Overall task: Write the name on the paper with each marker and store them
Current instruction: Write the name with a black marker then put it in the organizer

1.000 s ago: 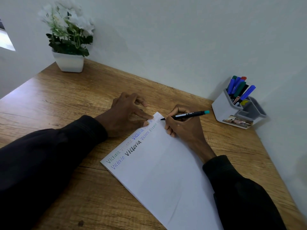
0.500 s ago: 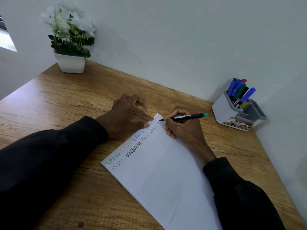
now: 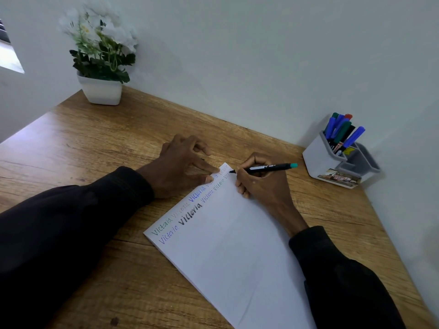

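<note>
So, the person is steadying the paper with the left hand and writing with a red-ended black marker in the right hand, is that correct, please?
Not quite: the head view shows the marker in the right hand has a teal end, not red. The rest holds: the left hand presses its fingers on the paper while the right hand writes with the black marker.

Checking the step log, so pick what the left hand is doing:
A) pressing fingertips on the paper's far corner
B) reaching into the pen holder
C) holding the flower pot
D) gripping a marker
A: the left hand lies with straight fingers on the far corner of the paper, while the right hand holds the marker.
</note>
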Demonstrator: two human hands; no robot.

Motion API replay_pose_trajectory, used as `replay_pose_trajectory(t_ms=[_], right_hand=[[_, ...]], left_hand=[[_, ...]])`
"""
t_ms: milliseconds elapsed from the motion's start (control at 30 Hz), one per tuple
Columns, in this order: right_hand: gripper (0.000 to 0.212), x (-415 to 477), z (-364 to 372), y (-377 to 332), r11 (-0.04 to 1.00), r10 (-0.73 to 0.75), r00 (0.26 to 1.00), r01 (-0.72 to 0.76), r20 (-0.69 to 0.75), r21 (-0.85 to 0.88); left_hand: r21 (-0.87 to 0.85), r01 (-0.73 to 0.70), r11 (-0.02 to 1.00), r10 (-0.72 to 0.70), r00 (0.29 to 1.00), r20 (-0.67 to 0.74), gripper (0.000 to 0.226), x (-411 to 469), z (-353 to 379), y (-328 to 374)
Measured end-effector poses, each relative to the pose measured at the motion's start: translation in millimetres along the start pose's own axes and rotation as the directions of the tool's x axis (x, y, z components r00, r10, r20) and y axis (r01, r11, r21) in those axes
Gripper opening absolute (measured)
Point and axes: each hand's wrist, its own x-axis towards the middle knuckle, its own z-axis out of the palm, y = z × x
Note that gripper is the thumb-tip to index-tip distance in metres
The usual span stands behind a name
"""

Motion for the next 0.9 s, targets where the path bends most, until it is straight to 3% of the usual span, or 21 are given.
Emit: replay_pose_trajectory(t_ms=[167,900], right_hand=[[0.017,0.3,-0.2,-1.2,1.0,0.007,1.0,-0.007,-0.014,-0.016],[0.018,2.8,-2.6,3.7,0.995,-0.094,0.995,0.093,-0.022,-0.042]], left_hand=[[-0.049,0.004,0.999,-0.004,1.0,-0.014,0.027,-0.6,-1.8,4.0],[-0.01,0.007,1.0,-0.007,1.0,-0.005,0.025,0.2,-0.4,1.3]])
